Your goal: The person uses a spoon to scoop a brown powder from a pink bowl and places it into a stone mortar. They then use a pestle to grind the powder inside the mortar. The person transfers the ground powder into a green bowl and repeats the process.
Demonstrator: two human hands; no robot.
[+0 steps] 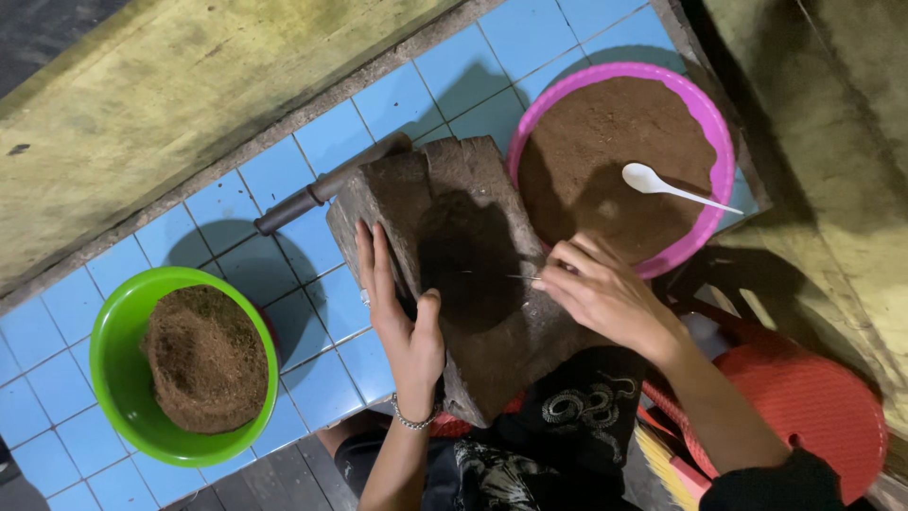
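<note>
Two bowls of brown powder flank the work: a green bowl (123,378) near the left edge of the blue-tiled counter (293,170) holds a coarse, fibrous-looking mound, and a pink bowl (719,170) toward the right edge is filled nearly to the rim with finer, darker powder, a white spoon (662,183) lying on top of it. Between them a rough dark stone block (463,274) sits tilted over the counter's near edge, partly propped on the person's lap. The left hand (402,312) lies against the block's left side, fingers stretched flat along it and thumb hooked over the hollowed middle; it steadies the block, not closed round it. The right hand (601,289) comes in from the right, fingertips pinched shut on a thin metal pin (515,277) whose tip points into the dark hollow. A dark metal bar (326,189) lies behind the block on the tiles. Judging by the full pink bowl and the mound in the green one, much powder is already made; the hollow itself looks nearly bare, though shadow hides its bottom. A red plastic stool (813,397) stands off the counter's right end.
</note>
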